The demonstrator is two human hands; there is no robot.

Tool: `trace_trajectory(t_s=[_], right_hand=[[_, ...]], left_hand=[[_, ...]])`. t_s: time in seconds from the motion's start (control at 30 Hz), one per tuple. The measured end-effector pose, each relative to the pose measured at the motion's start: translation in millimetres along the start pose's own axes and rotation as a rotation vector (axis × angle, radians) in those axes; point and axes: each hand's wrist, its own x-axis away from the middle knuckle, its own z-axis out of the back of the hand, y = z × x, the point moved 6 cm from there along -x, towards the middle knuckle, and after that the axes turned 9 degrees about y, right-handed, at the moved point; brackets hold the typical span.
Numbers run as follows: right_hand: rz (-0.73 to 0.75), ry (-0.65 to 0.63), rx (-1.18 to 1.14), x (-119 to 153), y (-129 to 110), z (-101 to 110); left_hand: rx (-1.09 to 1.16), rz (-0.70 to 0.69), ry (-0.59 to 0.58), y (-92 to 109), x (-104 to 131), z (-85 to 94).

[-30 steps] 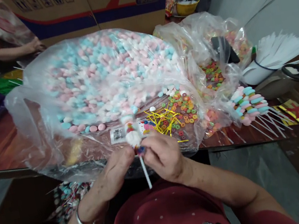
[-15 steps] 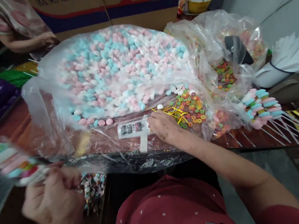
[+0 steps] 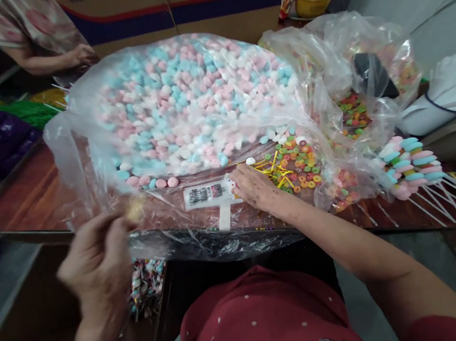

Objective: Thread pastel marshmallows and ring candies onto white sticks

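My right hand rests on the table with its fingers closed on the right end of a flat, clear plastic packet with dark and pink print. Beside these fingers lie yellow twist ties and small ring candies. My left hand, a little blurred, hovers over the table's front edge at the left. Its fingers are curled in, and nothing shows in them. Close to its fingertips is a gold-coloured patch on the plastic sheet. Below it, an open carton contains several wrapped candy sticks.
A large clear bag of pink, blue and white marshmallows covers the table's middle. At the right lie marshmallow skewers, bagged ring candies and white sticks. Another person's hand is at the back left.
My left hand has moved right and no longer holds the wrapped marshmallow skewer, which is out of sight. My right hand stays at the packet. The view has shifted slightly.
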Motion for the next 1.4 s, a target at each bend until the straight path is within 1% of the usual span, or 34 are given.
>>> trace_trajectory(t_s=[0.03, 0.1, 0.13, 0.2, 0.27, 0.33, 0.37, 0.4, 0.47, 0.67, 0.77, 0.83, 0.93, 1.0, 1.03, 1.1, 1.17, 1.2, 1.23, 1.3, 1.33, 1.4], right_hand=[[0.004, 0.000, 0.001, 0, 0, -1], [0.014, -0.001, 0.005, 0, -1, -2], [0.016, 0.002, 0.008, 1, -2, -2], [0.016, 0.018, 0.015, 2, -3, 0], [0.019, 0.037, 0.021, 3, -2, 4], [0.020, 0.053, 0.028, 4, -1, 8], [0.019, 0.058, 0.030, 4, 1, 9], [0.021, 0.060, 0.031, 4, 2, 9], [0.037, 0.060, 0.025, 4, 2, 8], [0.083, 0.026, 0.011, 1, -1, 0], [0.101, 0.034, 0.010, 0, -2, 2], [0.126, 0.075, 0.016, -1, -3, 7], [0.188, 0.205, 0.013, 2, -5, 21], [0.229, 0.283, -0.027, 6, -6, 31], [0.232, 0.315, -0.067, 8, -5, 35], [0.170, 0.389, -0.203, 13, 1, 45], [0.017, 0.432, -0.402, 20, 12, 50], [-0.067, 0.418, -0.513, 24, 18, 50], [-0.137, 0.375, -0.618, 27, 21, 47], [-0.217, 0.284, -0.778, 35, 22, 42], [-0.227, 0.274, -0.821, 40, 20, 42], [-0.227, 0.337, -0.832, 48, 20, 45]], left_hand=[[-0.048, -0.050, 0.004, 2, -3, -16.2], [-0.237, -0.260, -0.138, 11, -5, -57.0], [-0.297, -0.345, -0.210, 14, -6, -76.4], [-0.379, -0.507, -0.314, 20, -7, -109.1], [-0.464, -0.639, -0.413, 22, -8, -134.5], [-0.543, -0.702, -0.541, 20, -7, -152.7], [-0.571, -0.717, -0.603, 19, -6, -158.6], [-0.589, -0.726, -0.651, 17, -5, -162.3], [-0.602, -0.735, -0.690, 16, -4, -164.6], [-0.578, -0.717, -0.605, 12, -3, -158.3], [-0.536, -0.726, -0.592, 13, -2, -157.6], [-0.535, -0.728, -0.598, 15, -2, -158.2], [-0.538, -0.706, -0.634, 19, -3, -159.5], [-0.507, -0.655, -0.658, 22, -6, -159.0], [-0.481, -0.608, -0.663, 22, -9, -158.0], [-0.405, -0.470, -0.677, 21, -13, -155.5], [-0.310, -0.315, -0.715, 19, -14, -154.6], [-0.262, -0.251, -0.745, 18, -12, -155.1], [-0.218, -0.206, -0.778, 19, -9, -156.2], [-0.149, -0.162, -0.832, 22, -1, -158.9], [-0.126, -0.149, -0.853, 24, 3, -160.4], [-0.098, -0.122, -0.882, 27, 10, -162.9]])
